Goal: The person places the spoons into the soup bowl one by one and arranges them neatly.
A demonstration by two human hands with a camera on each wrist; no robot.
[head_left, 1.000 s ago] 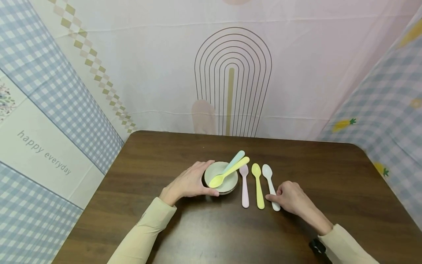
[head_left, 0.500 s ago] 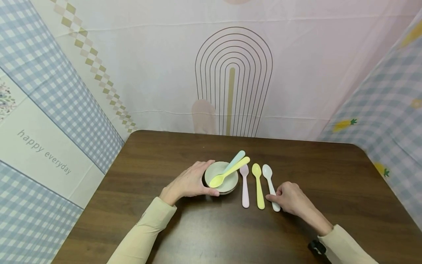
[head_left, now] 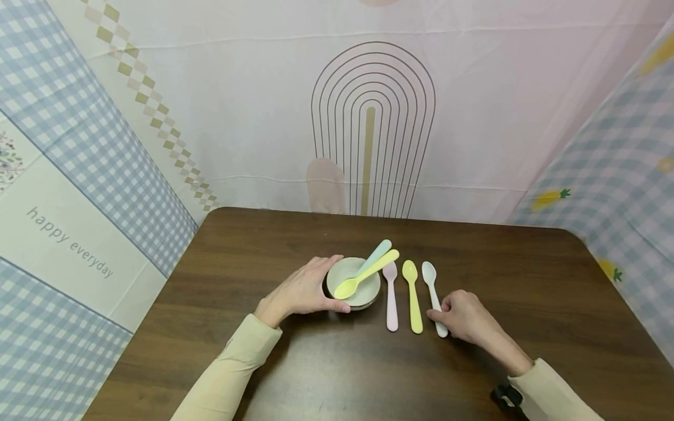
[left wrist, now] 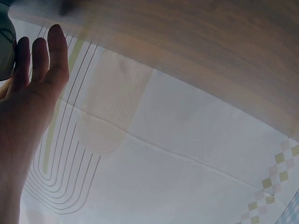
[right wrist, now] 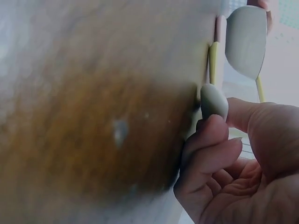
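Observation:
My left hand (head_left: 305, 286) holds a small round bowl (head_left: 370, 290) at its left side, fingers behind and thumb in front. In the bowl lie a yellow spoon (head_left: 346, 289) and a light blue spoon (head_left: 376, 255), handles sticking out to the upper right. Right of the bowl, a pink spoon (head_left: 392, 304), a second yellow spoon (head_left: 415, 307) and a white spoon (head_left: 430, 276) lie side by side on the table. My right hand (head_left: 466, 316) pinches the white spoon's handle between thumb and index finger; the handle's end (right wrist: 213, 101) shows in the right wrist view.
The dark wooden table (head_left: 337, 374) has rounded far corners. Behind it hangs a pale printed cloth (head_left: 253, 117), with checked cloth at both sides. A black band (head_left: 507, 395) is on the right wrist.
The white spoon has shifted slightly to the right, along with my right thumb and fingertips. My left hand, the bowl and the other spoons have stayed in place.

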